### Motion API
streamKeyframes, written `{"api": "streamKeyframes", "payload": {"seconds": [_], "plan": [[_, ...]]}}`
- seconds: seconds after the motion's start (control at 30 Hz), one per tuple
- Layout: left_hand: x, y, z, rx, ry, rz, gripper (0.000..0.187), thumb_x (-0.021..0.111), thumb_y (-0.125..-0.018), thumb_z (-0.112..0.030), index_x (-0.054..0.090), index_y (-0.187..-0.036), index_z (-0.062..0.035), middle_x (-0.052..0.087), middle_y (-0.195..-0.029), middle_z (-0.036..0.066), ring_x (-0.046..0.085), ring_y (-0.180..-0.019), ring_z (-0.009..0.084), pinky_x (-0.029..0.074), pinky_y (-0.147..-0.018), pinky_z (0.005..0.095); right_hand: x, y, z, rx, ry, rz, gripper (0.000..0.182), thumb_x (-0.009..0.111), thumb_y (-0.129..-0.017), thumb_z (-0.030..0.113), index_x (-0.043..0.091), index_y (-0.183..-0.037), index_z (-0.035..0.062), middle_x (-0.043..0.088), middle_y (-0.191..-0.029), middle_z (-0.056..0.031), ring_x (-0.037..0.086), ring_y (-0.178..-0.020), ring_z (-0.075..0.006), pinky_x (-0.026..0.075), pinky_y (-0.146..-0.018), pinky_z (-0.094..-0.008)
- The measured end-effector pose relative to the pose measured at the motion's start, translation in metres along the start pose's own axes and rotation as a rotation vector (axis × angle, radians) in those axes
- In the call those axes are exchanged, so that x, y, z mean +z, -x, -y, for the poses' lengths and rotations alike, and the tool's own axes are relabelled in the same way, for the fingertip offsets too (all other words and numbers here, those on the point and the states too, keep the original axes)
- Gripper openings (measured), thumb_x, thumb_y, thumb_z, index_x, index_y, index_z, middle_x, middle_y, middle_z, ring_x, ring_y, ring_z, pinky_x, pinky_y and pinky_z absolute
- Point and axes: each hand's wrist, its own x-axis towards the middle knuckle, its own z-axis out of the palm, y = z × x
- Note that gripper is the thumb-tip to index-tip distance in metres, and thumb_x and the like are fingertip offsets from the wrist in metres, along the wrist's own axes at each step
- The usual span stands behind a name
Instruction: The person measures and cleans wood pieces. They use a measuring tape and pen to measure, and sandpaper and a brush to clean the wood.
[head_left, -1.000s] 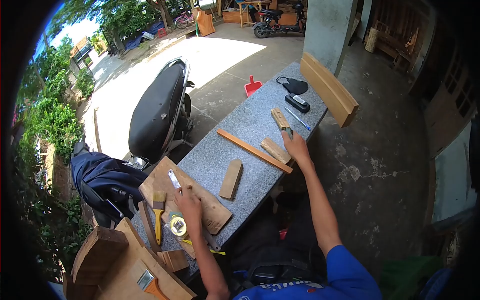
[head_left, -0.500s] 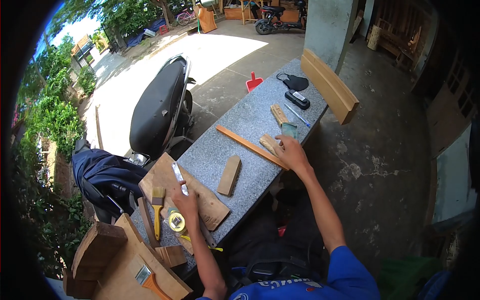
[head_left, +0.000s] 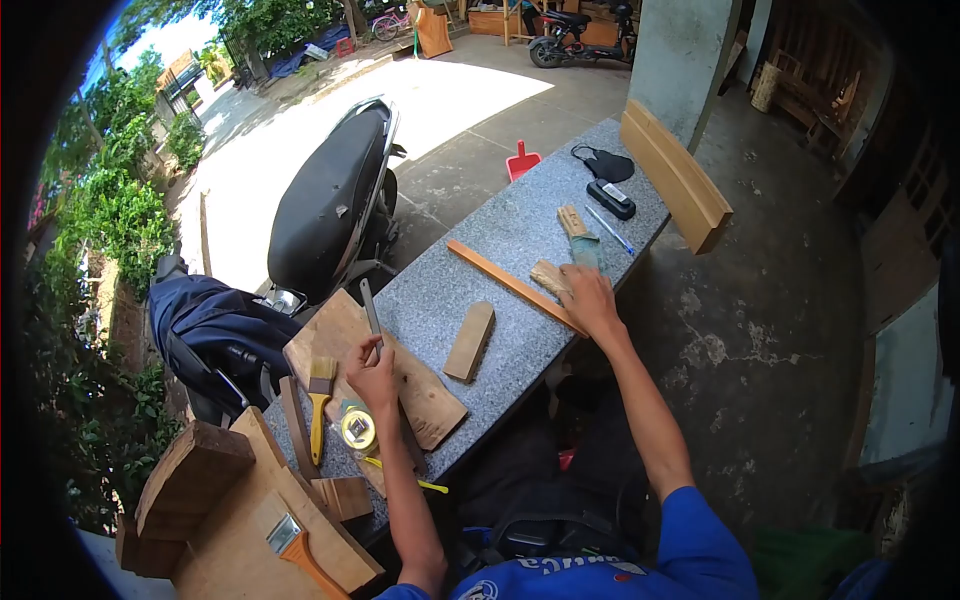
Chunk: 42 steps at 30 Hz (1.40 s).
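My left hand (head_left: 372, 378) is closed around a thin grey metal ruler (head_left: 370, 306), which points up and away over a flat wooden board (head_left: 430, 405). My right hand (head_left: 592, 300) has its fingers bent over the near end of a small light wooden block (head_left: 547, 275); the fingertips are partly hidden. Just beyond it lies a greenish strip (head_left: 586, 254), against another small wood piece (head_left: 571, 220). Between my hands are a long narrow wooden stick (head_left: 510, 284) and a round-ended wooden block (head_left: 469, 343). A yellow tape measure (head_left: 358, 428) sits beside my left wrist.
On the stone table (head_left: 440, 300) are a pen (head_left: 610, 230), a black case (head_left: 611, 199), a black mask (head_left: 602, 162) and a yellow-handled brush (head_left: 319, 405). A curved wooden piece (head_left: 675, 178) overhangs the far edge. Another brush (head_left: 300, 555) is lower left. A motorbike (head_left: 330, 200) stands alongside.
The ruler in my left hand has turned, so its bright glare is gone and it looks grey. My right hand has shifted onto the small block's end. The view has swung slightly left.
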Motion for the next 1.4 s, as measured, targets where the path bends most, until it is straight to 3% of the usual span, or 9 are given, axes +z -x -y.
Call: {"api": "streamKeyframes", "payload": {"seconds": [0.1, 0.37, 0.53, 0.9, 0.97, 1.03, 1.1, 1.27, 1.4], "plan": [[0.006, -0.004, -0.004, -0.173, 0.422, 0.026, 0.022, 0.055, -0.073, 0.005, 0.055, -0.094, 0.0006, 0.056, -0.098, 0.007, 0.056, -0.089, 0.0149, 0.046, -0.078, 0.0253, -0.010, 0.008, 0.023, -0.127, -0.145, -0.198, 0.033, 0.061, -0.072, 0.015, 0.055, -0.101, 0.0018, 0.056, -0.094, -0.0140, 0.051, -0.093, -0.0298, 0.039, -0.080, -0.0385], [0.044, 0.009, -0.028, -0.462, 1.075, 0.072, 0.022, 0.056, -0.073, 0.007, 0.052, -0.093, -0.0006, 0.054, -0.098, 0.007, 0.053, -0.088, 0.0117, 0.044, -0.074, 0.0186, 0.003, 0.100, 0.137, -0.286, -0.883, 0.484, 0.044, 0.062, -0.076, 0.024, 0.047, -0.107, -0.0043, 0.056, -0.085, -0.0227, 0.057, -0.078, -0.0323, 0.045, -0.067, -0.0384], [0.041, 0.015, -0.029, -0.257, 0.743, 0.133, 0.022, 0.057, -0.074, 0.005, 0.053, -0.095, -0.0014, 0.055, -0.096, 0.007, 0.053, -0.087, 0.0116, 0.043, -0.074, 0.0206, 0.026, 0.106, 0.131, -0.069, -1.019, 0.539, 0.027, 0.037, -0.088, 0.009, 0.041, -0.114, -0.0007, 0.052, -0.067, -0.0081, 0.055, -0.060, -0.0167, 0.045, -0.056, -0.0282], [0.041, 0.030, -0.039, 0.248, -0.480, 0.676, 0.041, 0.067, -0.065, -0.026, 0.059, -0.100, -0.0067, 0.061, -0.094, 0.012, 0.054, -0.092, 0.0269, 0.038, -0.082, 0.0369, -0.002, 0.082, 0.064, 0.259, -0.934, 0.202, 0.023, 0.043, -0.086, 0.012, 0.049, -0.105, 0.0008, 0.048, -0.062, -0.0007, 0.046, -0.047, -0.0056, 0.037, -0.042, -0.0205], [0.041, 0.025, -0.053, 0.368, -0.615, 0.670, 0.038, 0.067, -0.065, -0.022, 0.060, -0.100, -0.0079, 0.061, -0.096, 0.011, 0.055, -0.094, 0.0272, 0.040, -0.083, 0.0361, -0.001, 0.070, 0.044, 0.227, -0.727, 0.036, 0.027, 0.051, -0.082, 0.014, 0.050, -0.105, -0.0006, 0.050, -0.062, -0.0043, 0.049, -0.051, -0.0091, 0.041, -0.046, -0.0252], [0.037, 0.025, -0.053, 0.381, -0.570, 0.605, 0.040, 0.067, -0.064, -0.022, 0.059, -0.102, -0.0118, 0.057, -0.103, 0.010, 0.051, -0.099, 0.0277, 0.036, -0.087, 0.0379, -0.027, 0.055, 0.043, 0.213, -0.488, 0.028, 0.035, 0.055, -0.076, 0.017, 0.050, -0.105, -0.0029, 0.058, -0.082, -0.0255, 0.057, -0.079, -0.0399, 0.045, -0.067, -0.0405], [0.025, 0.032, -0.073, 0.429, -0.612, 0.501, 0.041, 0.067, -0.065, -0.023, 0.058, -0.104, -0.0130, 0.055, -0.107, 0.009, 0.049, -0.103, 0.0272, 0.034, -0.089, 0.0387, -0.016, 0.040, 0.015, 0.122, -0.452, -0.109, 0.033, 0.056, -0.073, 0.017, 0.053, -0.101, -0.0021, 0.058, -0.084, -0.0240, 0.056, -0.080, -0.0389, 0.044, -0.069, -0.0423], [-0.048, 0.047, -0.083, -0.234, -1.155, 0.207, 0.067, 0.075, -0.055, -0.030, 0.049, -0.113, -0.0110, 0.045, -0.114, 0.017, 0.041, -0.109, 0.0344, 0.037, -0.088, 0.0440, -0.022, 0.026, -0.018, 0.164, -0.120, 0.020, 0.033, 0.054, -0.072, 0.020, 0.055, -0.099, 0.0002, 0.058, -0.089, -0.0206, 0.055, -0.085, -0.0361, 0.044, -0.073, -0.0433], [-0.071, 0.048, -0.065, -0.342, -1.112, 0.209, 0.066, 0.074, -0.055, -0.027, 0.049, -0.114, -0.0072, 0.044, -0.111, 0.020, 0.043, -0.102, 0.0390, 0.039, -0.084, 0.0459, -0.018, 0.027, -0.026, 0.147, -0.095, 0.025, 0.032, 0.053, -0.072, 0.020, 0.057, -0.097, 0.0015, 0.056, -0.091, -0.0179, 0.054, -0.087, -0.0335, 0.044, -0.076, -0.0409]]}}
